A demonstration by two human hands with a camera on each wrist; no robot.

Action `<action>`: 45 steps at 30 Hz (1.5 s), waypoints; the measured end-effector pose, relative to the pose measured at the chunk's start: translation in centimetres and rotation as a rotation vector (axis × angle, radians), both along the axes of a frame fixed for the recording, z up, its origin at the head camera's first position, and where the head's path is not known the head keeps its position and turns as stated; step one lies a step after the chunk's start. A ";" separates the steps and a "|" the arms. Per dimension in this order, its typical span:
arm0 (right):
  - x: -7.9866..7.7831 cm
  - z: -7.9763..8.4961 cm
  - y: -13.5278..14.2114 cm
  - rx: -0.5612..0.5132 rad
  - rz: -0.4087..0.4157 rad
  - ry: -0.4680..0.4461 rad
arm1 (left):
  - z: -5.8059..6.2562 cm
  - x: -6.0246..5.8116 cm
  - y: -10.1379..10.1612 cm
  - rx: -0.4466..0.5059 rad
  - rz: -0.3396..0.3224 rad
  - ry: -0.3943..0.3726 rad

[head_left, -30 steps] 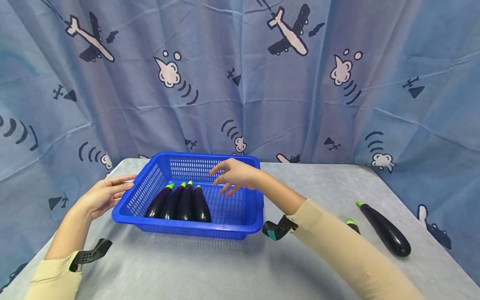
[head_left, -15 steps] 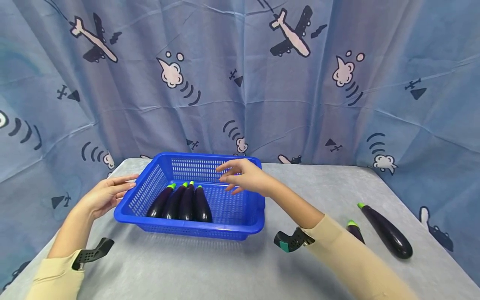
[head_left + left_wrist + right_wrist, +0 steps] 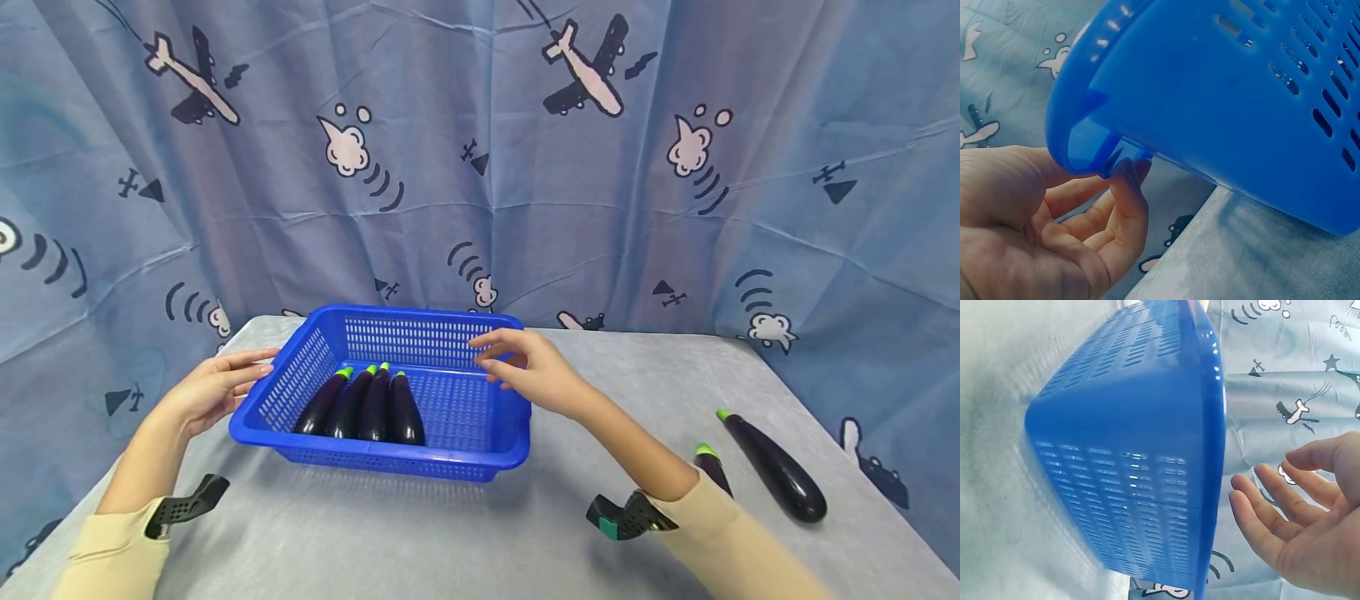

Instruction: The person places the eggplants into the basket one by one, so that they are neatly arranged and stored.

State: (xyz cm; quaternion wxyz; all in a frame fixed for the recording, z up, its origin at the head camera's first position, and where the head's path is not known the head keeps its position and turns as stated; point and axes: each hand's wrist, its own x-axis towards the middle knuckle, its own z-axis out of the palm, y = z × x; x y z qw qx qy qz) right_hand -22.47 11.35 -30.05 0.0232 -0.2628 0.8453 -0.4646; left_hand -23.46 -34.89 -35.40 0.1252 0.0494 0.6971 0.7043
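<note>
A blue plastic basket (image 3: 375, 454) with slotted walls stands on the grey-white table. Several dark eggplants (image 3: 363, 410) with green stem ends lie side by side in its left half. My left hand (image 3: 212, 390) holds the basket's left rim; in the left wrist view its curled fingers (image 3: 1127, 206) are under the lip and the thumb's end is hidden behind it. My right hand (image 3: 536, 369) hovers by the right rim, fingers loosely bent and nothing in them. The right wrist view shows this hand (image 3: 1310, 512) apart from the basket's outer wall (image 3: 1129, 469).
To the right on the table lie a whole eggplant (image 3: 776, 467) and another eggplant (image 3: 712, 467), partly hidden by my right sleeve. A blue curtain (image 3: 420, 167) with airplane prints hangs behind the table. Black camera mounts sit on both wrists.
My right hand has drawn back rightward from over the basket's inside to its right rim. More of the near right eggplant shows. My left hand stays at the rim.
</note>
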 end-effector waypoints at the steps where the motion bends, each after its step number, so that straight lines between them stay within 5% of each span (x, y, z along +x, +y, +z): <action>1: 0.2 0.0 0.2 -0.001 -0.001 0.011 | 0.0 0.0 0.0 -0.002 0.000 0.001; 24: 4.2 0.0 8.1 0.006 -0.110 0.179 | 0.3 0.0 0.1 -0.021 0.023 -0.016; 45: 5.3 -2.0 16.4 0.018 -0.191 0.274 | 0.2 0.0 0.2 -0.045 0.039 -0.020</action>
